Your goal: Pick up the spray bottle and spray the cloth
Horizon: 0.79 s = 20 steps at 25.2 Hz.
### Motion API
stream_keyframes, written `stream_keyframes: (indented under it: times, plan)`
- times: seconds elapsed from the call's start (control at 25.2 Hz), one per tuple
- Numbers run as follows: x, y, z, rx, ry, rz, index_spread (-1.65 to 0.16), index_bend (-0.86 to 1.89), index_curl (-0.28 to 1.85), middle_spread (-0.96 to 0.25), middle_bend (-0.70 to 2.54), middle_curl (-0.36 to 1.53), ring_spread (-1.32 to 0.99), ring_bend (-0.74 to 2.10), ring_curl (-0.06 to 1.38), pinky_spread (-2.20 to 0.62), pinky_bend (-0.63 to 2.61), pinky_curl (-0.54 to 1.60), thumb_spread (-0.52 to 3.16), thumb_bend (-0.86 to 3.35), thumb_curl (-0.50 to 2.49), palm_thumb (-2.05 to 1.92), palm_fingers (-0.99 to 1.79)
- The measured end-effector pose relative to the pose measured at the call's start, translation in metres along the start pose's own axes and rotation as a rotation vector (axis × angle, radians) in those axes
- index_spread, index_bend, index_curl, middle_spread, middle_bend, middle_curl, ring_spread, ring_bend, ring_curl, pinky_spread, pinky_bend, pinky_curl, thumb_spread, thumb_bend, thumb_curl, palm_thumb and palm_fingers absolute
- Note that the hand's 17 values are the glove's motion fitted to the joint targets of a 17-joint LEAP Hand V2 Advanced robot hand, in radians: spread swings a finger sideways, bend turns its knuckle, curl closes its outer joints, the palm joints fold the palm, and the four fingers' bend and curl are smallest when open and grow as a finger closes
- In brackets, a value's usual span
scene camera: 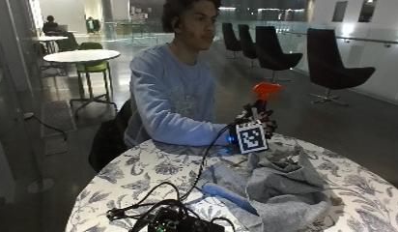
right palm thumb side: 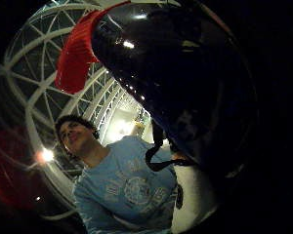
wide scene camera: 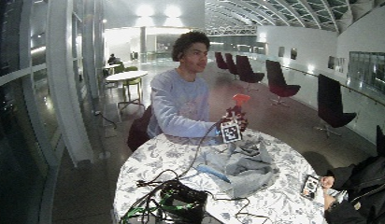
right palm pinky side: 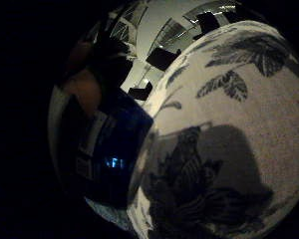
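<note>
Cloth [scene camera: 276,181], grey and crumpled, lies on your floral table [scene camera: 141,169], right of the cables. Above its far edge your gloved right hand [scene camera: 260,121] has its fingers curled round the spray bottle [scene camera: 266,91], held upright off the table, orange head on top.

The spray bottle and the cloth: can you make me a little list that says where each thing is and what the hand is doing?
spray bottle: red top, lifted above the table, held upright
gloved right hand: grips the spray bottle
cloth: grey, rumpled, lying on the table below and in front of the bottle
table: round, white cover with a leaf pattern
bottle and cloth: apart, not touching
spray seen: none visible
</note>
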<state>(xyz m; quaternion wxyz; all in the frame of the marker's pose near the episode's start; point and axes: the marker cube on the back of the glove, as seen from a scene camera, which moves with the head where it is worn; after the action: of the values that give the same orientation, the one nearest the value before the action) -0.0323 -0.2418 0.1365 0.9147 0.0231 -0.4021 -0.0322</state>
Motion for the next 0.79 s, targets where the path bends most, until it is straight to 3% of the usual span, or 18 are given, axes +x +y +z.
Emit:
stream_keyframes:
  times: [0.08,0.32,0.52,0.79]
  plan:
    - [0.013,0.000,0.000,0.003,0.076,-0.001,-0.33,0.11,0.19,-0.05,0.29,0.45,0.02,0.56,0.38,0.20,0.20,0.33,1.04,-0.03,0.47,0.72,0.71]
    - [-0.015,0.013,-0.003,-0.077,-0.121,0.002,-0.35,0.08,0.19,-0.06,0.30,0.45,0.01,0.55,0.37,0.21,0.19,0.33,1.02,-0.02,0.46,0.73,0.67]
    - [-0.017,0.046,-0.023,-0.087,0.047,0.014,-0.40,0.00,0.14,-0.03,0.23,0.43,0.02,0.45,0.37,0.22,0.37,0.39,1.00,-0.03,0.45,0.71,0.28]
    - [-0.065,0.132,-0.095,-0.077,0.328,-0.028,-0.41,0.00,0.08,-0.01,0.31,0.43,0.02,0.53,0.34,0.22,0.40,0.37,1.00,-0.03,0.43,0.71,0.34]
